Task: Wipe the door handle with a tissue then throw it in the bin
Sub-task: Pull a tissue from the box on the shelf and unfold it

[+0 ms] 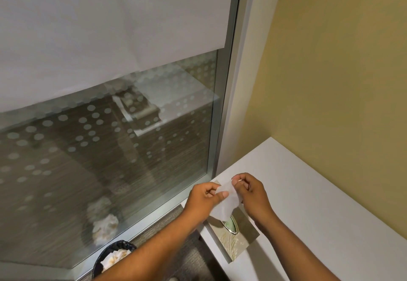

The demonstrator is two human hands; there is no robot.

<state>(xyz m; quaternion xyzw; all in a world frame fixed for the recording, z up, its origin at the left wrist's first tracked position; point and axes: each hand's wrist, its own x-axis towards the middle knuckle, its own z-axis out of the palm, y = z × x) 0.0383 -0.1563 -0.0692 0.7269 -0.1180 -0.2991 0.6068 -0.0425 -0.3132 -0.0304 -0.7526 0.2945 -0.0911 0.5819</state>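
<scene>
A white tissue (pixel 226 203) is stretched between both hands just above a beige patterned tissue box (pixel 236 238). My left hand (pixel 203 201) pinches its left edge with thumb and fingers. My right hand (pixel 251 192) pinches its upper right corner. The box lies on the near left corner of a white table (pixel 308 192). A black bin (pixel 112 258) holding crumpled tissues stands on the floor at the bottom left, partly hidden behind my left forearm. No door handle is in view.
A glass panel (pixel 110 148) with frosted dots and a grey metal frame (pixel 222 104) fills the left side. A yellow wall (pixel 341 60) rises behind the table. Grey carpet (pixel 189 256) lies between bin and table.
</scene>
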